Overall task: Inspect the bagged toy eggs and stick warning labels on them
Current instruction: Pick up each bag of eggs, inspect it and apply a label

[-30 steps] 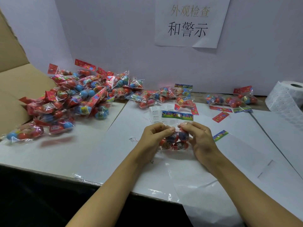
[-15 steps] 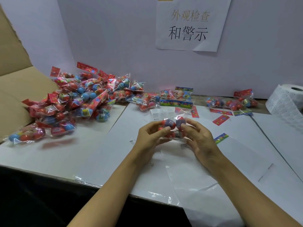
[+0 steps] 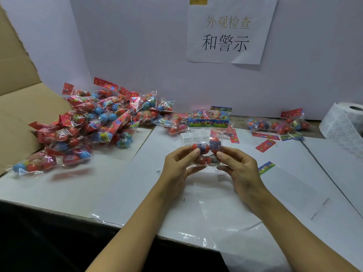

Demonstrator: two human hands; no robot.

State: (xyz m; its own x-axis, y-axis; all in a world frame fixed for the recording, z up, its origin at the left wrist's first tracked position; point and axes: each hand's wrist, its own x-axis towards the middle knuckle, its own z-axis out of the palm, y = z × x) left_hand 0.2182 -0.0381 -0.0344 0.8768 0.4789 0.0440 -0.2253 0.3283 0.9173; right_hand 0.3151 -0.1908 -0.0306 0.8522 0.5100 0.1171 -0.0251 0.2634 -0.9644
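two hands (image 3: 177, 169), one label roll (image 3: 342, 124)

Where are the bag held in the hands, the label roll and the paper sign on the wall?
bag (image 3: 208, 152), head view, on the red egg inside the clear bag.
label roll (image 3: 341, 122), head view, on its white side at the right edge.
paper sign (image 3: 227, 32), head view, on the printed middle.

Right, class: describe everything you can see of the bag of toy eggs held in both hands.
The bag of toy eggs is clear crinkly plastic holding red eggs with dark bands. It is lifted above the white table, pinched by the left hand and right hand. Its colourful header card points away.
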